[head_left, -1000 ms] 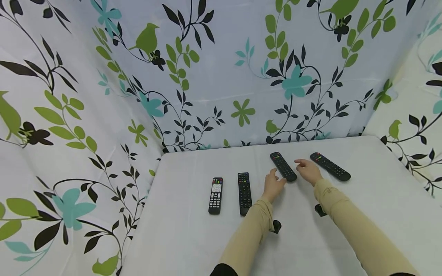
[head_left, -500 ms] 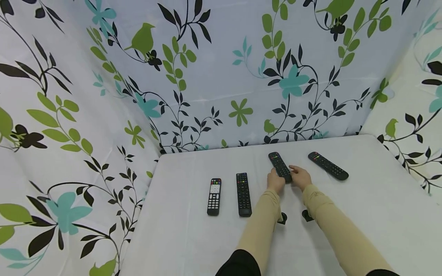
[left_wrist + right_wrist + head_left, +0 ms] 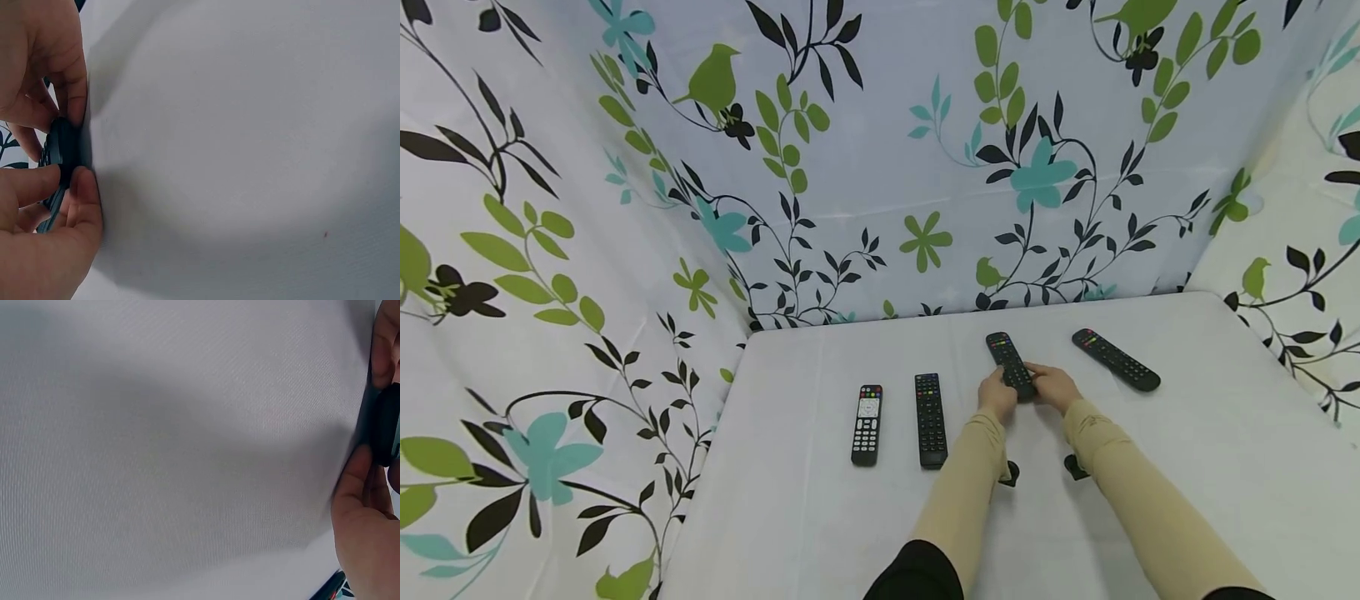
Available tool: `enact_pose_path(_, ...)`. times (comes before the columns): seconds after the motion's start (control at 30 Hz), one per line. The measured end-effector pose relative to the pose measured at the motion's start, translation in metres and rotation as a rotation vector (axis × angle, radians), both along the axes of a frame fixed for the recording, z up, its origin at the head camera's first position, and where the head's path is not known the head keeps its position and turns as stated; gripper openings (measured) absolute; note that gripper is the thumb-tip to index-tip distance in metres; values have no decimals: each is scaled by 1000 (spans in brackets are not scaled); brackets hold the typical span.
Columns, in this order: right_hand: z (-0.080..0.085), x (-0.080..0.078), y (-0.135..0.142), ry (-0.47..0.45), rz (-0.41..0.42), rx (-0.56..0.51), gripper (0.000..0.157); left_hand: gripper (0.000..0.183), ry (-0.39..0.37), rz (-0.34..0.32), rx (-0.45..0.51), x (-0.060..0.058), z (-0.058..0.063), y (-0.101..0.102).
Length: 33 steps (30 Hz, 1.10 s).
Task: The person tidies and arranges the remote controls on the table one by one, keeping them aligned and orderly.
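A black remote control (image 3: 1009, 357) with rows of small buttons lies slightly slanted near the back of the white table. My left hand (image 3: 997, 393) pinches its near left edge, thumb on top and a finger low at the side, as the left wrist view shows. From the other side, my right hand (image 3: 1054, 387) holds the near right edge with curled fingers. Close up, the rounded near end of the remote (image 3: 62, 147) sits between both hands. Whether it is raised off the cloth, I cannot tell. The right wrist view shows only part of it.
Left of my hands lie a black remote with pale keys (image 3: 867, 425) and a longer dark remote (image 3: 931, 421), both roughly upright in view. Another black remote (image 3: 1116, 360) lies slanted to the right. Patterned curtains (image 3: 850, 167) surround the white table (image 3: 805, 500).
Both hands have come in to the remote's near end: the right hand moved left from the gap between two remotes, and the left hand closed on the edge. The remote barely shifted.
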State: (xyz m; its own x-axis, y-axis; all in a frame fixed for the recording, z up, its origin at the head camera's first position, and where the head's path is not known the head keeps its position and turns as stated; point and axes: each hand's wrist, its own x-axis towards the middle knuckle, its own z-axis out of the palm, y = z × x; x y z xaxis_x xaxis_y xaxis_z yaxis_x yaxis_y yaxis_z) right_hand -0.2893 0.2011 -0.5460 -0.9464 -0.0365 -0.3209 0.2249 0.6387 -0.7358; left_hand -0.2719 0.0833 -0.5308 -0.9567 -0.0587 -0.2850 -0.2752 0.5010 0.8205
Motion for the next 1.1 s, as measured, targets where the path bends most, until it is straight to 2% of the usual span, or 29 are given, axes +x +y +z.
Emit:
enact_pose_path(0.23,0,7,-2,-39,-2,-55,52,57,9,9,49,7,-5,-6)
enact_pose_path(0.43,-2,17,-8,-2,43,-27,51,60,10,24,82,16,-9,-16)
enact_pose_path(0.7,-10,44,-18,12,16,-50,49,56,5,31,234,40,-24,-26)
enact_pose_path(0.87,-10,57,-21,0,3,-53,49,55,-2,9,245,49,-25,-32)
enact_pose_path(1.1,-3,65,-24,49,0,-20,47,55,14,0,244,52,-23,-35)
